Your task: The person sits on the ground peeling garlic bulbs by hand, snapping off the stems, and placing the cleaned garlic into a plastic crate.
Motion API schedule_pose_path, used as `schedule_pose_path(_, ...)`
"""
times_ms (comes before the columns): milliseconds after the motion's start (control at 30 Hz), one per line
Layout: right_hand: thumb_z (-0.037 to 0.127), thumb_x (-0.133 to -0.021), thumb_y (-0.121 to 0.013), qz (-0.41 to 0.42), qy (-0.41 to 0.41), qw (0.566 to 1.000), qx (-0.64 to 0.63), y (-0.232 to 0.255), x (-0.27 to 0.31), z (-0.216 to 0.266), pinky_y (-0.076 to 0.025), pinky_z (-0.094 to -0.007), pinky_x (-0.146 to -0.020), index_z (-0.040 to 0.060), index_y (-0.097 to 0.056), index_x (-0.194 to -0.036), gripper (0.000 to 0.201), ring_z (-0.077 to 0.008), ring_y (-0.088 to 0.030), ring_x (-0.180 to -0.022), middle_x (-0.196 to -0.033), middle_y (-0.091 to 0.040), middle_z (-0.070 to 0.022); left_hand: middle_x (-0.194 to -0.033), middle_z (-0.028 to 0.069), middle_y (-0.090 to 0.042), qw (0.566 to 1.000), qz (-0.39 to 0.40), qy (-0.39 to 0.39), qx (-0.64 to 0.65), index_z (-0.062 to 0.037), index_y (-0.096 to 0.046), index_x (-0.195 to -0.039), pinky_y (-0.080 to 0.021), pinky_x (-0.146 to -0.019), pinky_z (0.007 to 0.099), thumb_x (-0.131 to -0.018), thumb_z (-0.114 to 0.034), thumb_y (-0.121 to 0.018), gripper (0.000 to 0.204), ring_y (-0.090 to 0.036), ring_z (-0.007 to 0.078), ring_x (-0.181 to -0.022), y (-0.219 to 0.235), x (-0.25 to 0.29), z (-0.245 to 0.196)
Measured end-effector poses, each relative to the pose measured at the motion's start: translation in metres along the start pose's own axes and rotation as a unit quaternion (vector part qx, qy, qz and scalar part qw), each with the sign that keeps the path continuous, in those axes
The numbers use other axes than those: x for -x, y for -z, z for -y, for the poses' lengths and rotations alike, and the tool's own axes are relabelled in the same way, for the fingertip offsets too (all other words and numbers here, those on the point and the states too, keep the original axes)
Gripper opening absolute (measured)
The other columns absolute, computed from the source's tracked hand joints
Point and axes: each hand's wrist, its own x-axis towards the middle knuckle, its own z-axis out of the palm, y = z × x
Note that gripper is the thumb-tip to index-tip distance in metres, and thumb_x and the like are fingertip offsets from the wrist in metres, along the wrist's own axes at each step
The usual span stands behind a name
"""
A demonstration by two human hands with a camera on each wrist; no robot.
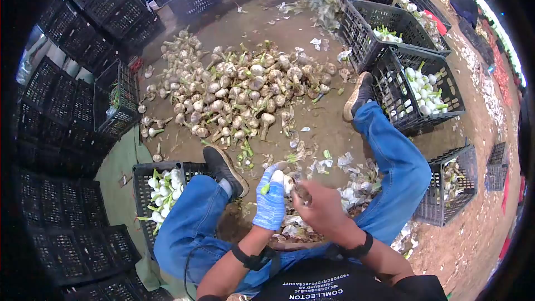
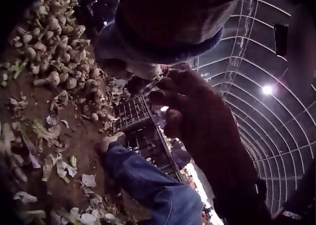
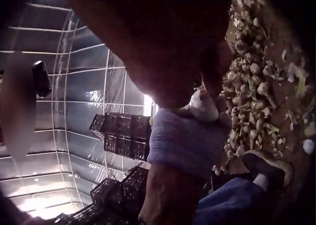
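Note:
My left hand (image 1: 270, 203), in a blue-and-white knit glove, holds a garlic bulb (image 1: 288, 184) with its green stem cut end showing beside the thumb. In the right wrist view the same white bulb (image 3: 203, 106) sits between the glove and the bare right hand. That right hand (image 1: 326, 209) is curled right beside the bulb, its thumb and fingers pinching brown garlic skin (image 1: 302, 193). A large heap of unpeeled garlic (image 1: 239, 86) lies on the ground ahead. White peeled garlic (image 1: 164, 192) fills a crate by the left knee.
Black crates (image 1: 409, 86) with cleaned garlic stand beyond the right foot. Another crate (image 1: 454, 187) holding scraps is near the right knee. Stacked black crates (image 1: 72, 100) line the left side. Loose skins (image 1: 356, 187) litter the ground between the legs. People sit at the far end.

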Motion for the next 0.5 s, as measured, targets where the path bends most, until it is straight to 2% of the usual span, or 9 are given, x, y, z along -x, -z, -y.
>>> schedule_pose_path(33, 0.012, -0.085, -0.064, 0.001, 0.025, 1.0, -0.004, -0.001, 0.0, -0.002, -0.047, -0.0447, -0.054, 0.0044, -0.053, -0.087, 0.013, -0.0365, -0.062, -0.064, -0.071, -0.06, -0.0172, -0.104, 0.0049, -0.063, 1.0, 0.0, 0.001, -0.001, -0.0022, -0.055, -0.124, -0.048, -0.078, 0.0244, -0.097, -0.037, -0.049, 0.044, -0.057, 0.0079, -0.09, 0.0, 0.001, 0.002)
schedule_pose_path(67, 0.012, -0.085, -0.064, 0.002, 0.05, 0.999, -0.008, -0.003, 0.001, -0.004, -0.047, -0.0447, -0.054, 0.0043, -0.053, -0.087, 0.013, -0.0364, -0.062, -0.064, -0.072, -0.06, -0.0173, -0.103, 0.0047, -0.063, 0.999, 0.001, -0.034, -0.03, -0.002, -0.055, -0.124, -0.048, -0.078, 0.0243, -0.097, -0.037, -0.049, 0.045, -0.057, 0.0081, -0.09, -0.002, 0.004, 0.004)
schedule_pose_path(100, 0.012, -0.085, -0.064, 0.0, 0.048, 0.999, -0.008, -0.004, 0.001, -0.006, -0.047, -0.0447, -0.054, 0.0043, -0.053, -0.087, 0.013, -0.0364, -0.062, -0.064, -0.072, -0.06, -0.0173, -0.102, 0.0045, -0.063, 0.996, 0.003, -0.069, -0.058, -0.0018, -0.055, -0.124, -0.048, -0.078, 0.0242, -0.097, -0.038, -0.049, 0.045, -0.057, 0.0082, -0.09, -0.003, 0.005, 0.005)
schedule_pose_path(200, 0.012, -0.085, -0.064, 0.0, 0.054, 0.999, -0.01, -0.007, -0.002, -0.009, -0.047, -0.0448, -0.054, 0.0046, -0.053, -0.087, 0.014, -0.037, -0.061, -0.064, -0.071, -0.06, -0.0173, -0.104, 0.0059, -0.063, 0.992, 0.007, -0.076, -0.104, -0.0016, -0.055, -0.126, -0.048, -0.08, 0.0248, -0.097, -0.038, -0.049, 0.047, -0.057, 0.0094, -0.091, 0.0, 0.005, 0.005)
schedule_pose_path(333, 0.013, -0.083, -0.065, 0.002, 0.024, 1.0, -0.01, -0.006, -0.006, -0.018, -0.047, -0.0448, -0.054, 0.0037, -0.052, -0.083, 0.016, -0.038, -0.061, -0.063, -0.072, -0.06, -0.0182, -0.104, 0.0063, -0.061, 0.998, 0.045, -0.037, -0.031, 0.0019, -0.053, -0.125, -0.048, -0.081, 0.0261, -0.096, -0.027, -0.05, 0.041, -0.056, 0.0112, -0.091, -0.003, 0.01, -0.005)
schedule_pose_path(400, 0.012, -0.082, -0.065, -0.013, 0.007, 1.0, -0.007, -0.007, -0.012, -0.035, -0.047, -0.0447, -0.055, 0.0032, -0.052, -0.082, 0.016, -0.0383, -0.061, -0.064, -0.073, -0.06, -0.0187, -0.118, 0.0119, -0.061, 0.996, 0.079, -0.048, -0.011, 0.0024, -0.051, -0.13, -0.048, -0.088, 0.0298, -0.091, -0.042, -0.051, 0.06, -0.06, 0.0165, -0.1, 0.0, 0.01, -0.007)
schedule_pose_path(467, 0.011, -0.082, -0.064, -0.017, -0.056, 0.998, 0.03, -0.002, -0.018, -0.056, -0.048, -0.0412, -0.055, 0.0011, -0.055, -0.085, 0.013, -0.0324, -0.062, -0.062, -0.074, -0.061, -0.019, -0.121, 0.0135, -0.06, 0.996, 0.079, -0.047, -0.015, 0.0036, -0.05, -0.131, -0.047, -0.091, 0.0309, -0.088, -0.041, -0.051, 0.062, -0.06, 0.0181, -0.104, 0.003, 0.011, -0.014)
schedule_pose_path(500, 0.011, -0.082, -0.064, -0.016, -0.056, 0.998, 0.03, -0.002, -0.017, -0.058, -0.048, -0.0412, -0.055, 0.0011, -0.055, -0.085, 0.013, -0.0324, -0.062, -0.062, -0.074, -0.061, -0.019, -0.125, 0.015, -0.058, 0.996, 0.077, -0.046, -0.018, 0.0048, -0.048, -0.132, -0.047, -0.093, 0.032, -0.086, -0.039, -0.051, 0.064, -0.059, 0.0197, -0.108, 0.003, 0.012, -0.017)
